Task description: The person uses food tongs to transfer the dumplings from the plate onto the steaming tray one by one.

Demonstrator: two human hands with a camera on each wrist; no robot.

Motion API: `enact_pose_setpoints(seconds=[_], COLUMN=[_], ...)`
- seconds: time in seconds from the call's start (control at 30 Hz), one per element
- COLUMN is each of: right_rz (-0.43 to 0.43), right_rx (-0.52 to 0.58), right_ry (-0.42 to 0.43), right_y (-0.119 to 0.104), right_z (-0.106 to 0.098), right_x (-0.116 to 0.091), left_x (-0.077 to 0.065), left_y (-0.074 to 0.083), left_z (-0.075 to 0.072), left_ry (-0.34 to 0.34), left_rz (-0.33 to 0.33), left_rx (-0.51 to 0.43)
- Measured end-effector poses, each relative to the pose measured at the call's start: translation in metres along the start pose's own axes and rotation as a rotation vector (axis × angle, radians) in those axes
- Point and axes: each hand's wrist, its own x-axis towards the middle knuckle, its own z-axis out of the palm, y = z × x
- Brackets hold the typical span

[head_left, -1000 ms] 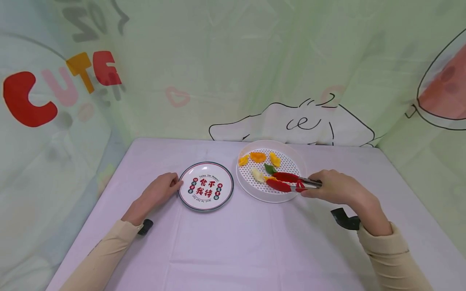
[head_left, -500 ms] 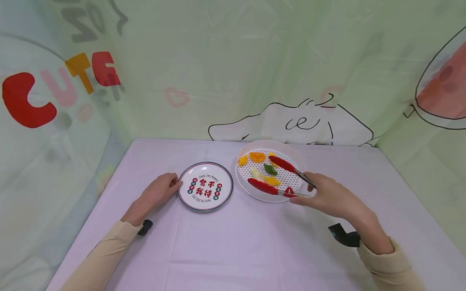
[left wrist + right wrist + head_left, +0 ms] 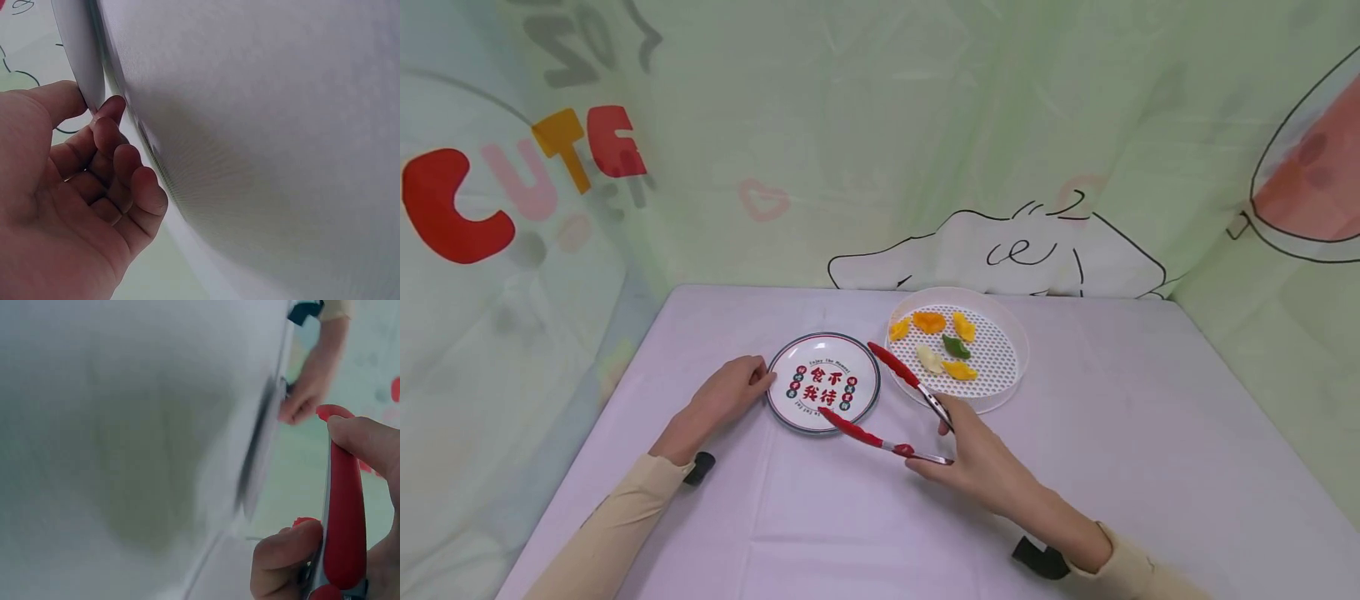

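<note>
My left hand (image 3: pixel 724 407) pinches the left rim of a round white plate (image 3: pixel 790 360) with red and green lettering. In the left wrist view the thumb lies on one face of the plate (image 3: pixel 81 47), with curled fingers at the other. My right hand (image 3: pixel 988 467) grips metal tongs (image 3: pixel 897 365) with red tips. The two arms of the tongs are spread wide, and their tips overlap the plate's right side in the head view. Nothing is between them. Thumb and fingers wrap the tongs (image 3: pixel 345 512) in the right wrist view.
Right of the plate stands a round white perforated tray (image 3: pixel 1000 358) holding several dumpling-shaped pieces, including a green piece (image 3: pixel 956 347), a white piece (image 3: pixel 928 359) and an orange piece (image 3: pixel 929 322). A pale cloth covers the table (image 3: pixel 865 533). Printed curtains (image 3: pixel 737 125) hang behind and beside it.
My right hand has carried the tongs left and nearer, from the tray to the plate, and their arms have spread apart. The pieces stay in the tray. My left hand keeps its place.
</note>
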Motion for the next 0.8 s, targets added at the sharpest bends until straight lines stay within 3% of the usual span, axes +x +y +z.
enact_pose_setpoints(seconds=[0.17,0.5,0.8], right_rz=[0.013,0.021,-0.05], right_rx=[0.006,-0.092,-0.385], right_ry=[-0.037,-0.074,-0.006], right_y=[0.002,0.002,0.0], right_z=[0.017,0.025,0.024], right_x=[0.001,0.001,0.002], left_x=[0.001,0.001,0.002], left_y=[0.001,0.001,-0.002], left_z=[0.001,0.003,0.003], left_ry=[-0.001,0.001,-0.005], left_rz=[0.009,0.009,0.008], left_rx=[-0.007,0.0,-0.004])
